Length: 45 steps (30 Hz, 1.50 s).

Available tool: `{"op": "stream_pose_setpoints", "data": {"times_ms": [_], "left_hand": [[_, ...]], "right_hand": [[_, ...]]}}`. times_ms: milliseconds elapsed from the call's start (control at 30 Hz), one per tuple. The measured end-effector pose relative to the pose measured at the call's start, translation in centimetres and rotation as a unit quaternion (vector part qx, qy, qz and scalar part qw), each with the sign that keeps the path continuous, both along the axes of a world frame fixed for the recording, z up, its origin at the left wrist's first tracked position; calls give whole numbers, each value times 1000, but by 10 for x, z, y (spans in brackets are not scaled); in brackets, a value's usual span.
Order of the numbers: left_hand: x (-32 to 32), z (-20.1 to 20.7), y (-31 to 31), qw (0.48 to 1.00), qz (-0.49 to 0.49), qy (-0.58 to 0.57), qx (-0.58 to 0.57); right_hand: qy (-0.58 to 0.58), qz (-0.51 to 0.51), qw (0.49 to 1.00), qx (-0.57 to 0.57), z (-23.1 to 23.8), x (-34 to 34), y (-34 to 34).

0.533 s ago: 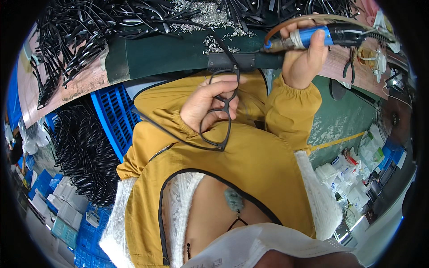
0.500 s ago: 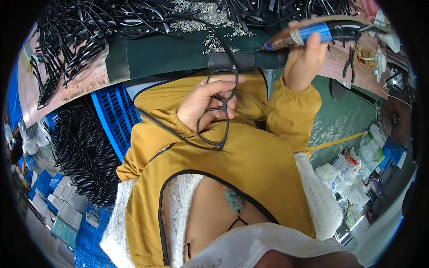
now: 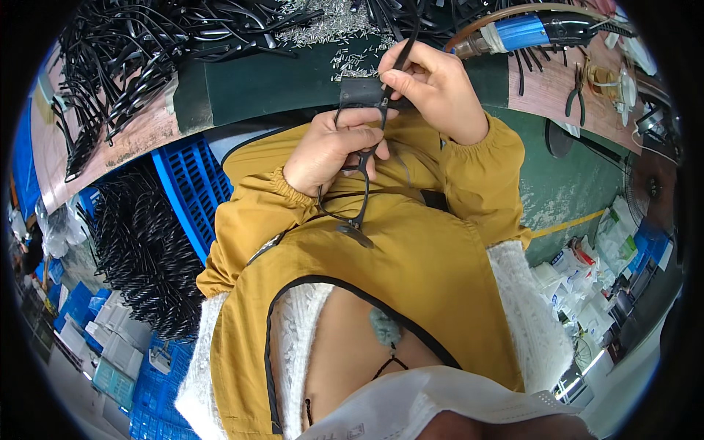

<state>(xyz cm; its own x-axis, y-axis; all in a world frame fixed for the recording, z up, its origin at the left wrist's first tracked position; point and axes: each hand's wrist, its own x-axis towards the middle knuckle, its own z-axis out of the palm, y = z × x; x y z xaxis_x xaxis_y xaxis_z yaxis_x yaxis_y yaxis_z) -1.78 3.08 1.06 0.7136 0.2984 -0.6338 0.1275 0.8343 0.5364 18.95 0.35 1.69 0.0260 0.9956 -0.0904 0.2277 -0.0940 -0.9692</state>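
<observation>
A black eyeglass frame [image 3: 367,189] is held above my lap, turned so that one lens rim is farther from me than the other. My left hand [image 3: 326,150] is closed around the far rim, with its thumb and fingers near the bridge. With my right hand [image 3: 434,89] I pinch the black temple [image 3: 402,59] close to the hinge; it points away over the bench. The near temple hangs toward my lap, foreshortened. A small dark block [image 3: 359,92] at the bench edge lies just behind the frame. The blue powered screwdriver [image 3: 517,34] lies beyond my right hand.
Loose silver screws [image 3: 334,26] are heaped on the dark green mat [image 3: 249,84]. Black temples [image 3: 147,66] pile up at the left. Pliers [image 3: 576,95] lie at the right. Below the bench at left are a blue basket [image 3: 192,187] and a mass of black frames [image 3: 143,249].
My right hand has let go of the powered screwdriver, moved left and taken hold of the temple. The near temple has swung from the left toward my lap.
</observation>
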Motion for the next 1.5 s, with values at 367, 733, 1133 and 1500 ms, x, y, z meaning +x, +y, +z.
{"op": "stream_pose_setpoints", "data": {"times_ms": [367, 733, 1133, 1500], "left_hand": [[5, 4, 0, 996, 50, 1, -75], [3, 5, -2, 997, 34, 19, -64], [18, -24, -32, 933, 157, -115, -303], [18, -25, -32, 923, 170, -133, -318]], "right_hand": [[-188, 22, 962, 195, -3, -7, -5], [-108, -30, 983, 147, -10, -8, -15], [245, -290, 846, 375, -15, 57, 32], [424, -58, 855, 294, -2, 0, 7]]}}
